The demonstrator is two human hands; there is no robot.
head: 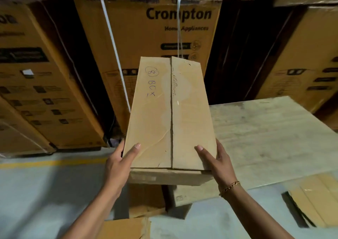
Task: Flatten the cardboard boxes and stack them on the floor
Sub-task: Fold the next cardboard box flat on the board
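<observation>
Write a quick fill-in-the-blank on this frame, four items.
1. The box has its top flaps ___.
2. The left hand and right hand hold it, thumbs on its ___ face.
3. The bracelet is on the ___ wrist.
4. The carton behind is branded ___.
Missing: closed; top; right; Crompton

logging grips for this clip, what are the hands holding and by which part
A closed cardboard box, held at its near end: the left hand grips the near left corner and the right hand the near right corner, thumbs on top.
</observation>
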